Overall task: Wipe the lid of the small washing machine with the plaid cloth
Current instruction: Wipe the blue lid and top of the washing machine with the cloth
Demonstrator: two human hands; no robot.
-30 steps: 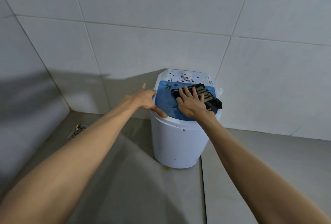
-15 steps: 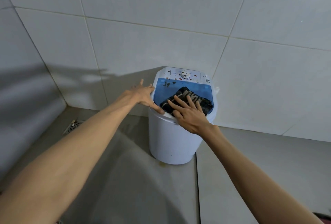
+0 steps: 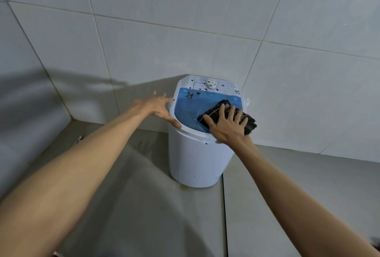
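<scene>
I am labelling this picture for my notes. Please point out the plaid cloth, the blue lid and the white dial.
plaid cloth (image 3: 251,124): head view, its dark right end.
blue lid (image 3: 188,109): head view, bare surface left of the cloth.
white dial (image 3: 211,84): head view, top of the knob.

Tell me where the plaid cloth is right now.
In the head view the plaid cloth lies on the right side of the blue lid, pressed flat under the right hand, its right end reaching past the lid's edge.
</scene>
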